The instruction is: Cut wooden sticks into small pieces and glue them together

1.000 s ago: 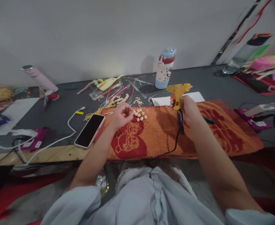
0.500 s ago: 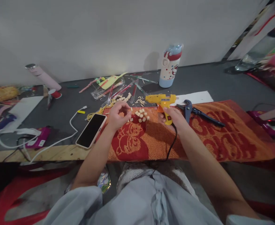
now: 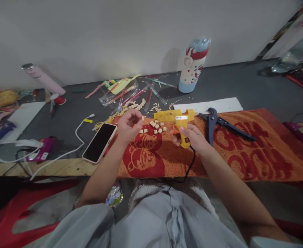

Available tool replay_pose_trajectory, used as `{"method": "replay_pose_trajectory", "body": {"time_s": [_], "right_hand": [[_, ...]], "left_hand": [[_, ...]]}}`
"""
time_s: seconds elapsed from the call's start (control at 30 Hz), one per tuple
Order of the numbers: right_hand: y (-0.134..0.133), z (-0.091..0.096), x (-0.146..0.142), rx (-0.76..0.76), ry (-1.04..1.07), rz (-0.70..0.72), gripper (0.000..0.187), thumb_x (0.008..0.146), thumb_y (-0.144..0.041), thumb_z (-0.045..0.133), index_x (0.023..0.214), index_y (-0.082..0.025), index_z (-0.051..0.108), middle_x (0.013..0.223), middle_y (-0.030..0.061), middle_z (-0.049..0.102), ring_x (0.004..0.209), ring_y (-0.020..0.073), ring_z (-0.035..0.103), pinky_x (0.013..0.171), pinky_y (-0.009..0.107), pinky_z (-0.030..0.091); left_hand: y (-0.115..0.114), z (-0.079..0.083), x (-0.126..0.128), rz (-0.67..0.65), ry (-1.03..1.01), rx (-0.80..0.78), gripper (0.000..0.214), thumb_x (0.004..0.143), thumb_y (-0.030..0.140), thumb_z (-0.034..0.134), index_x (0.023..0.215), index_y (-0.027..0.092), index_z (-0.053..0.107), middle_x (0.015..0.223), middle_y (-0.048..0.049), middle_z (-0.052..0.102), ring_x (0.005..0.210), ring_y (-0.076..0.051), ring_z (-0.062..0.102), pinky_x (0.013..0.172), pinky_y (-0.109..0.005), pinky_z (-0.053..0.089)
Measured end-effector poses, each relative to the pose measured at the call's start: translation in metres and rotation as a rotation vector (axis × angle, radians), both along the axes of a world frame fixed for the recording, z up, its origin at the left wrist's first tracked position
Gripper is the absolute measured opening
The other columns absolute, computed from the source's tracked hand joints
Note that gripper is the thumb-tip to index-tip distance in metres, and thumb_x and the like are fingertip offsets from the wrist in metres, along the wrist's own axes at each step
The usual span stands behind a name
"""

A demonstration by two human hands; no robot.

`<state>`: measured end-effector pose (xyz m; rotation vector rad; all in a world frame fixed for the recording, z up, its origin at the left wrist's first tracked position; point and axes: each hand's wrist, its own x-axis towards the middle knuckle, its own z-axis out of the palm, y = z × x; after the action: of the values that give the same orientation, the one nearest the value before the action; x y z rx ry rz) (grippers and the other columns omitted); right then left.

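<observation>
A yellow glue gun (image 3: pixel 173 116) with an orange trigger is gripped by its handle in my right hand (image 3: pixel 191 137); its nozzle points left. My left hand (image 3: pixel 130 125) pinches a tiny pale wooden piece (image 3: pixel 142 117) between thumb and forefinger, a short way left of the nozzle. Between the hands, several small pale blocks (image 3: pixel 155 126) lie on the orange and red towel (image 3: pixel 177 158). Loose short sticks (image 3: pixel 155 107) are scattered just behind them on the dark table.
A phone (image 3: pixel 99 143) lies left of my left hand. Blue-handled cutters (image 3: pixel 212 125) rest on the towel at right, before a white sheet (image 3: pixel 218 104). A white and blue bottle (image 3: pixel 192 69) stands behind. The gun's black cord (image 3: pixel 192 165) hangs over the table edge.
My right hand has brought the glue gun slightly lower and left, its nozzle nearer my left hand. My left hand still pinches the small piece. The view has shifted a little.
</observation>
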<state>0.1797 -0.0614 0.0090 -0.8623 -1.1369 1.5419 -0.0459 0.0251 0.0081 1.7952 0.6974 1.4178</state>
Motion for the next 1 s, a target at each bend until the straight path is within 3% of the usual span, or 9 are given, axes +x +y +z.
{"method": "replay_pose_trajectory", "body": {"time_s": [0.23, 0.67, 1.0], "right_hand": [[-0.0015, 0.0047, -0.0015, -0.041, -0.016, 0.016, 0.045, 0.068, -0.063, 0.07, 0.067, -0.02, 0.055, 0.056, -0.0005, 0.058, 0.047, 0.0109, 0.048, 0.046, 0.025, 0.04], [-0.0024, -0.0002, -0.0008, -0.009, -0.02, 0.054, 0.042, 0.073, -0.06, 0.067, 0.07, -0.019, 0.059, 0.059, -0.0003, 0.055, 0.049, 0.0109, 0.048, 0.047, 0.026, 0.04], [-0.0022, -0.0023, 0.0006, -0.001, 0.009, 0.073, 0.041, 0.075, -0.058, 0.067, 0.07, -0.019, 0.059, 0.057, -0.0001, 0.056, 0.049, 0.0118, 0.049, 0.047, 0.026, 0.038]], "left_hand": [[-0.002, 0.0003, -0.0012, -0.006, 0.02, 0.011, 0.013, 0.078, 0.028, 0.066, 0.082, 0.021, 0.056, 0.08, -0.0006, 0.053, 0.064, -0.009, 0.052, 0.054, -0.022, 0.046], [-0.0012, -0.0011, -0.0043, -0.021, 0.045, 0.04, 0.017, 0.08, 0.035, 0.066, 0.082, 0.022, 0.055, 0.083, -0.0009, 0.053, 0.065, -0.01, 0.052, 0.056, -0.024, 0.047], [-0.0024, 0.0001, -0.0052, -0.049, 0.039, 0.043, 0.01, 0.08, 0.027, 0.064, 0.084, 0.021, 0.056, 0.084, -0.0012, 0.052, 0.065, -0.009, 0.052, 0.054, -0.023, 0.046]]}}
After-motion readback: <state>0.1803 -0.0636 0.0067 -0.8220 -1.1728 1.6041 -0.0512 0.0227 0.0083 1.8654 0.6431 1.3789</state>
